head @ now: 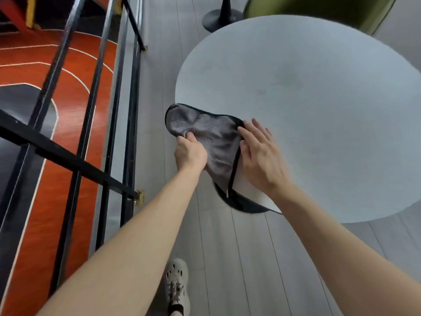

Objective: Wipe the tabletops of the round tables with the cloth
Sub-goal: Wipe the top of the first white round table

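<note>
At the near-left rim of the counter (307,106), in the head view, the cloth (205,131) lies partly on the top and partly past the edge. Its far corner sticks out over the floor, and a lower flap hangs by the rim.

Your left hand (190,156) grips the cloth's left side, fingers (191,137) curled into the pile. Your right hand (262,158) lies flat, its straight, spread fingers on the black hem and the bare top beside it, holding nothing.

It looks as if you are laying the cloth out to start wiping. Draw it fully onto the top first, so no flap drags off the rim. Then press it flat under one palm and work in overlapping passes from this edge to the far side, going over the faint darker patch (289,76) near the middle.

The frame cuts off the right part of the counter, so you cannot judge that part from here. Only a sliver of its dark base (248,207) shows below the rim. Of another table, just a dark pedestal foot (218,17) shows at the top edge. You cannot tell whether the cloth is damp.
</note>
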`<action>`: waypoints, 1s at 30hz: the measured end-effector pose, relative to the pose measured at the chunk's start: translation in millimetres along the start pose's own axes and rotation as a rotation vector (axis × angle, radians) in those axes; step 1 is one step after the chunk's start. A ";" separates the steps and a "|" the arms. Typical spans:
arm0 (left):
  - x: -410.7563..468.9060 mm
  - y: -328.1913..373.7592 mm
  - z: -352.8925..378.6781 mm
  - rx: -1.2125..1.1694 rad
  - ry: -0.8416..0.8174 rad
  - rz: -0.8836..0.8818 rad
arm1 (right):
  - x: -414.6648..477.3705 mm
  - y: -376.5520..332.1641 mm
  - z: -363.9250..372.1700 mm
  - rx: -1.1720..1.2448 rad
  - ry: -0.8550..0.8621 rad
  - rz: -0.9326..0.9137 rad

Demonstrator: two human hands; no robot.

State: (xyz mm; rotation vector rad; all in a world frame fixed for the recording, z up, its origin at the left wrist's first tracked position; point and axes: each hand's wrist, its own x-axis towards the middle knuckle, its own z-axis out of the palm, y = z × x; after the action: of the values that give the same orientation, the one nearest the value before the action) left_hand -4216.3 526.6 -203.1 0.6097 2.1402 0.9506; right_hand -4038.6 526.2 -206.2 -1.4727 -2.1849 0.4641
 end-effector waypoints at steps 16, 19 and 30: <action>200.7 113.2 24.1 0.409 -0.019 0.103 | 118.9 1.6 28.0 -0.277 -0.006 0.161; 217.2 131.6 34.8 0.521 0.011 0.197 | 117.4 1.9 28.9 -0.265 -0.007 0.168; 256.6 174.5 60.4 0.685 -0.019 0.439 | 254.7 37.0 10.5 -0.188 0.233 0.183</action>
State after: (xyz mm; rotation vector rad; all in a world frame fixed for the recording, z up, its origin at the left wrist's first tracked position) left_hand -4311.8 827.9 -202.4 1.4573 2.3481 0.3820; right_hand -4097.1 776.3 -186.7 -1.7417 -1.9634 0.1383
